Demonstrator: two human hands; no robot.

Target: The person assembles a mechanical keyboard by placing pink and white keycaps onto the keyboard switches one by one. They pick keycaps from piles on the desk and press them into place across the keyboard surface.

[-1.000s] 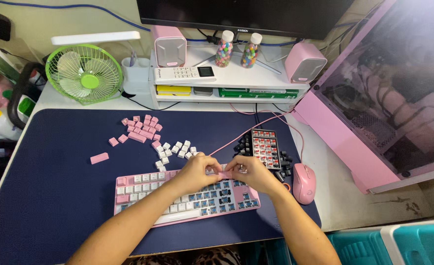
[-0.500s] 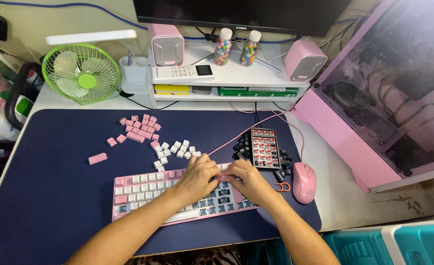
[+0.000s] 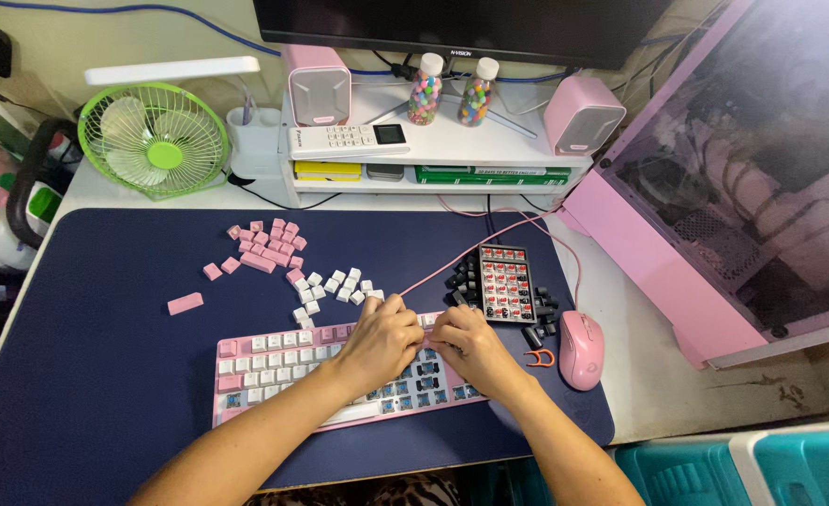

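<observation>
A pink keyboard (image 3: 264, 361) lies on the navy desk mat (image 3: 105, 394). White and pink caps fill its left half, and bare blue switches show on its right half. My left hand (image 3: 381, 339) and my right hand (image 3: 468, 344) meet over the keyboard's upper middle row. Their fingertips are curled down together on a pink keycap that the fingers almost wholly hide. Loose pink keycaps (image 3: 269, 244) and white keycaps (image 3: 335, 286) lie scattered just behind the keyboard.
A black tray of red switches (image 3: 506, 281) with loose black switches (image 3: 461, 279) sits right of the hands. Beside them are an orange keycap puller (image 3: 538, 357) and a pink mouse (image 3: 579, 349). A green fan (image 3: 155, 141), a white shelf (image 3: 452, 145) and a pink computer case (image 3: 714, 206) ring the mat.
Both hands have moved slightly toward me and lowered onto the keyboard. The pink keycap seen between them earlier is now covered by the fingers.
</observation>
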